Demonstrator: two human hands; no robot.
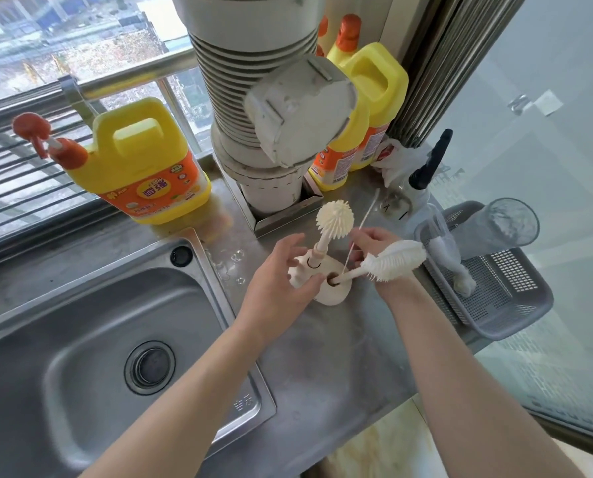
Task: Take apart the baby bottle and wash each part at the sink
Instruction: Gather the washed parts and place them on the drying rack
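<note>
Your left hand rested open, thumb against the brush stand on the bench; your right hand pinched the thin brush by its stem.

Left forearm and right forearm are shown bare to the frame edge. Left hand and right hand are likewise uncovered.
</note>
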